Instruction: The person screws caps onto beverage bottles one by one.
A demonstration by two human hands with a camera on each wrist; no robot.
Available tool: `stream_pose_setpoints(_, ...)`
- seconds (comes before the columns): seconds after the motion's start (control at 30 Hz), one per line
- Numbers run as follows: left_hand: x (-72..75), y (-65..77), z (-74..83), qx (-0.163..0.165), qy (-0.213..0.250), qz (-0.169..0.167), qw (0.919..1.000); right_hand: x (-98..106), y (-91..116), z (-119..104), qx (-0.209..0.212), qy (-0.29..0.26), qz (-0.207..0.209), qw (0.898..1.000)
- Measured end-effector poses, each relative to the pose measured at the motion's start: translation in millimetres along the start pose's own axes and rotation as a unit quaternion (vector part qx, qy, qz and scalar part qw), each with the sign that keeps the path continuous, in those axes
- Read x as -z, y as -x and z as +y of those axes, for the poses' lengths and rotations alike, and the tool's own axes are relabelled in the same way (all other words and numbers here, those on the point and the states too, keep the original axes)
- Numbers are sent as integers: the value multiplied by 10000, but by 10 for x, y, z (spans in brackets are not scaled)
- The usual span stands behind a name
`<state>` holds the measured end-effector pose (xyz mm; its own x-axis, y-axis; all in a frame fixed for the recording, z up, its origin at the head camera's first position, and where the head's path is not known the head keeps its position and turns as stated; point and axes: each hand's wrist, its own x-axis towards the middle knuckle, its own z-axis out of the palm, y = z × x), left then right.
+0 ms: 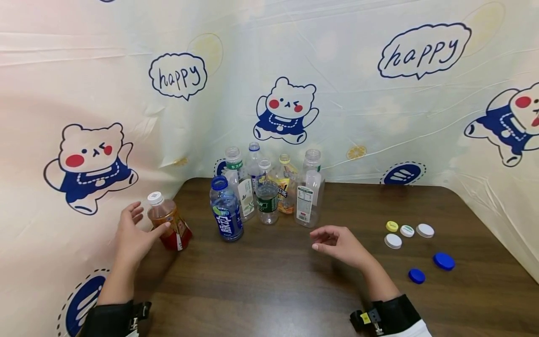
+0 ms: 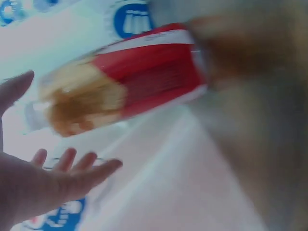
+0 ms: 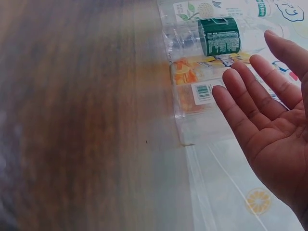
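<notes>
At the table's left edge stands a capped drink bottle [image 1: 170, 222] with a red label, an amber upper part and a white cap. My left hand [image 1: 136, 234] is beside it, thumb and fingers spread. In the left wrist view, the same bottle [image 2: 154, 74] is blurred, and a gap shows between it and the left hand [image 2: 57, 185]. My right hand [image 1: 341, 245] hovers over the middle of the table with nothing in it, its fingers loosely bent. Nearest to it is a clear uncapped bottle [image 1: 309, 196] with a white label.
Several uncapped bottles cluster at the back, among them a blue bottle [image 1: 227, 215] and a green-labelled bottle [image 1: 267, 199]. Loose caps lie on the right, including a yellow cap [image 1: 392, 226], a white cap [image 1: 393, 241] and a blue cap [image 1: 444, 261]. Behind hangs a printed curtain [image 1: 358, 117].
</notes>
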<state>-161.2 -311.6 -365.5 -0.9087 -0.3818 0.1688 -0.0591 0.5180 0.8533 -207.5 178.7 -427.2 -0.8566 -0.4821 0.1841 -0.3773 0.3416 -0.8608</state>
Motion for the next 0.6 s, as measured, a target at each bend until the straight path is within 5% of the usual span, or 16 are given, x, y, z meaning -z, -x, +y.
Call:
stream_pose_setpoints(0.13, 42, 180, 255, -229, -384, 576, 9973, -1, 11, -4, 21, 17, 27, 10000)
stream_pose_setpoints(0.23, 12, 319, 419, -484, -449, 580, 9961, -4, 16, -8, -4, 12, 2, 10000)
stream_pose_setpoints(0.43, -223, 409, 544, -1107, 6, -150, 9937, -2, 17, 3, 54, 25, -27, 10000)
stream_pose_setpoints(0.6, -517, 286, 527, -1066, 257, -950, 9894, 3, 22, -5, 68, 37, -20, 10000)
